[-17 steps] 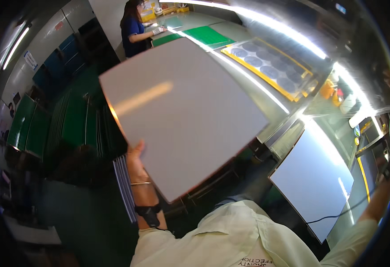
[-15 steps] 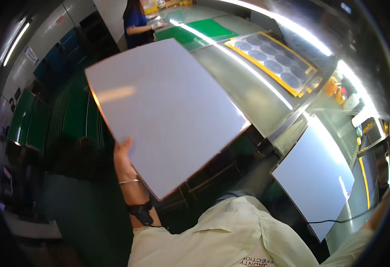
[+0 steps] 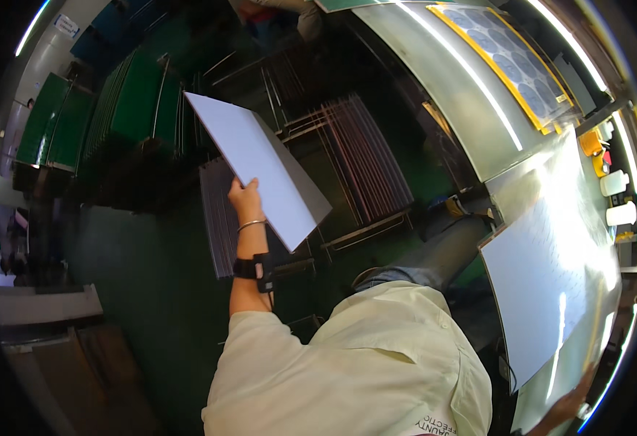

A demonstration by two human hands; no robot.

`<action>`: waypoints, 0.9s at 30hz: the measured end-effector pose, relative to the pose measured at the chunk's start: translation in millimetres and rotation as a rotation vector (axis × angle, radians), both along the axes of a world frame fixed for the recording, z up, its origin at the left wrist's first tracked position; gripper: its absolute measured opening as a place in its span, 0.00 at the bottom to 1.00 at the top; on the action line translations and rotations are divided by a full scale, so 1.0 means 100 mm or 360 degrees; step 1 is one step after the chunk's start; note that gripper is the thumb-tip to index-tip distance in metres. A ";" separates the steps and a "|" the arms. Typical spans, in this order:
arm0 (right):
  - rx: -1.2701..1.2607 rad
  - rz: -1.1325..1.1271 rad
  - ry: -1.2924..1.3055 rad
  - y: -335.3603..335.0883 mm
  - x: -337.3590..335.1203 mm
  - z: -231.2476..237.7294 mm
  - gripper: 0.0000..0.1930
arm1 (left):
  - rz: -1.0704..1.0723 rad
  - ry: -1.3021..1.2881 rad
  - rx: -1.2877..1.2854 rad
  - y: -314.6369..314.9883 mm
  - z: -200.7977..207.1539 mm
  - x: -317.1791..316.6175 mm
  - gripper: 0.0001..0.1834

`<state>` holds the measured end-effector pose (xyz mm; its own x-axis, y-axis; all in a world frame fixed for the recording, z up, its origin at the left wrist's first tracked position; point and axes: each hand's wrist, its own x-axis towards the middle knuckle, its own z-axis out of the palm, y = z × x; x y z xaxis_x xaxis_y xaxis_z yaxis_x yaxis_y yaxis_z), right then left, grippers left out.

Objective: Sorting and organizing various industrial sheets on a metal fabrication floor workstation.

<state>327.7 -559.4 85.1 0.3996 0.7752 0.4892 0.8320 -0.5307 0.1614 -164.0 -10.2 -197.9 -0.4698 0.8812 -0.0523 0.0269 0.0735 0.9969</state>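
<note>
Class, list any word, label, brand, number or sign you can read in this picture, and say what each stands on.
Shirt: dark letters near the lower edge, upside down and partly cut off; some are legible, but I won't copy them out.
Wall sign, upper left: dark marks on white, too small and blurred to read.
Panel in the left hand: no text visible.

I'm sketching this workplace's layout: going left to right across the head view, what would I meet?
Green boards → left hand gripping a white panel → row of upright brownish panels → larger-looking white panel → white jar.
</note>
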 end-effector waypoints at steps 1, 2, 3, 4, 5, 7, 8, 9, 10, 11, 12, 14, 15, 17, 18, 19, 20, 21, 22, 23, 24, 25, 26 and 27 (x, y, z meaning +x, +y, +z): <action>-0.0040 -0.0049 0.0067 -0.17 0.03 -0.27 0.18 | -0.0003 0.0172 -0.0046 0.00 -0.18 0.03 0.17; -0.0051 -0.0130 0.0170 -0.29 0.00 -0.57 0.18 | 0.0002 0.0125 -0.0097 -0.02 -0.23 0.16 0.18; -0.0053 -0.0108 0.0313 -0.33 0.08 -0.90 0.19 | 0.0060 0.0225 -0.0090 -0.17 -0.29 -0.03 0.18; -0.0072 -0.0144 0.0401 -0.43 0.07 -1.14 0.19 | 0.0055 0.0284 -0.0080 -0.19 -0.43 -0.05 0.18; -0.0085 -0.0206 0.0448 -0.54 0.01 -1.32 0.20 | 0.0036 0.0310 -0.0123 -0.16 -0.53 0.11 0.19; -0.0105 -0.0286 0.0543 -0.69 -0.04 -1.63 0.21 | 0.0004 0.0351 -0.0205 -0.14 -0.79 0.30 0.19; -0.0129 -0.0291 0.0600 -0.70 -0.05 -1.75 0.21 | 0.0014 0.0304 -0.0177 -0.19 -0.83 0.32 0.19; -0.0155 -0.0294 0.0655 -0.70 -0.06 -1.86 0.22 | 0.0040 0.0314 -0.0192 -0.23 -0.91 0.32 0.19; -0.0166 -0.0296 0.0650 -0.71 -0.09 -1.91 0.22 | 0.0043 0.0309 -0.0199 -0.24 -1.00 0.38 0.19; -0.0245 -0.0280 0.0662 -0.69 -0.13 -1.94 0.20 | 0.0003 0.0364 -0.0190 -0.26 -1.00 0.46 0.20; -0.0323 -0.0265 0.0675 -0.69 -0.15 -1.98 0.19 | 0.0002 0.0359 -0.0204 -0.27 -1.00 0.54 0.20; -0.0311 -0.0234 0.0597 -0.69 -0.14 -2.03 0.19 | -0.0002 0.0332 -0.0243 -0.29 -0.99 0.65 0.20; -0.0319 -0.0264 0.0617 -0.67 -0.14 -2.02 0.20 | 0.0001 0.0347 -0.0195 -0.29 -1.08 0.66 0.19; -0.0334 -0.0304 0.0636 -0.67 -0.14 -2.01 0.20 | 0.0013 0.0361 -0.0221 -0.31 -1.10 0.72 0.19; -0.0309 -0.0278 0.0650 -0.70 -0.13 -2.02 0.20 | 0.0020 0.0370 -0.0237 -0.31 -1.09 0.76 0.19; -0.0283 -0.0251 0.0665 -0.72 -0.12 -2.02 0.20 | 0.0012 0.0369 -0.0243 -0.30 -1.09 0.79 0.19; -0.0289 -0.0255 0.0667 -0.71 -0.12 -2.02 0.20 | -0.0013 0.0411 -0.0254 -0.31 -1.09 0.80 0.19; -0.0273 -0.0269 0.0696 -0.71 -0.12 -2.03 0.20 | -0.0039 0.0452 -0.0263 -0.31 -1.08 0.81 0.19; -0.0255 -0.0282 0.0723 -0.70 -0.12 -2.03 0.20 | -0.0041 0.0454 -0.0266 -0.31 -1.07 0.83 0.19; -0.0258 -0.0281 0.0726 -0.68 -0.12 -2.02 0.20 | -0.0042 0.0463 -0.0268 -0.31 -1.04 0.84 0.19; -0.0252 -0.0315 0.0783 -0.65 -0.11 -2.00 0.20 | -0.0040 0.0471 -0.0269 -0.32 -1.03 0.85 0.19; -0.0244 -0.0347 0.0840 -0.62 -0.11 -1.98 0.20 | -0.0035 0.0473 -0.0269 -0.32 -1.03 0.85 0.19; -0.0236 -0.0338 0.0838 -0.59 -0.11 -1.98 0.20 | -0.0051 0.0484 -0.0268 -0.29 -1.02 0.88 0.19; -0.0262 -0.0342 0.0795 -0.60 -0.13 -1.96 0.19 | -0.0064 0.0494 -0.0266 -0.26 -1.01 0.91 0.20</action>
<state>314.6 -619.9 -111.4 0.7087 0.7009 0.0801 0.7046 -0.6977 -0.1293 -72.9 -35.7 -298.6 -0.4507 0.8908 -0.0574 0.3328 0.2274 0.9152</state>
